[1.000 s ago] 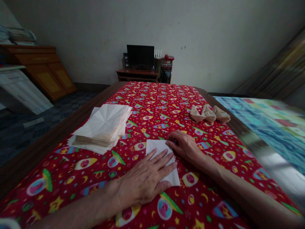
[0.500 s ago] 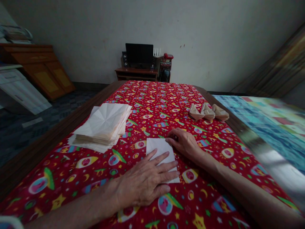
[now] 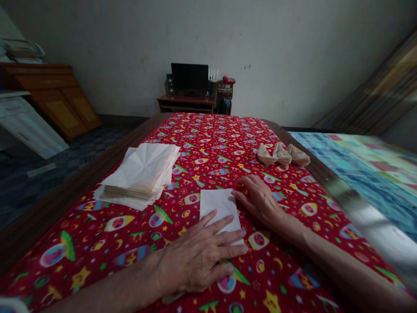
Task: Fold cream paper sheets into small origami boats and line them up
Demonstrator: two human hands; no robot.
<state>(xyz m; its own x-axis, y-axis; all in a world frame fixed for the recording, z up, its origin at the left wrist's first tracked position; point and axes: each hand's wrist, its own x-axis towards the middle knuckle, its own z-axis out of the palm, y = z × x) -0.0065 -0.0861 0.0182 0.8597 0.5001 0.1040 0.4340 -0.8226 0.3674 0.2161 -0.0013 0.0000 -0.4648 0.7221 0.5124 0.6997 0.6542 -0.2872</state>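
Observation:
A folded white sheet of paper lies on the red patterned tablecloth in front of me. My left hand rests flat across its lower part, fingers spread and pointing right, hiding some of the paper. Beside the sheet's upper right corner is my right hand. Its fingers are curved, with a gap between thumb and forefinger, and the thumb tip is at the paper's edge. To the left sits a stack of creased paper sheets. Three folded paper pieces stand in a row at the right.
The tablecloth covers a dark wooden table. A monitor with speakers stands on a small desk by the far wall. Cabinets are at the left, and a bed with a patterned cover is at the right.
My left hand has slid slightly down and right over the paper. My right hand has shifted a little to the right, its fingers a bit more apart.

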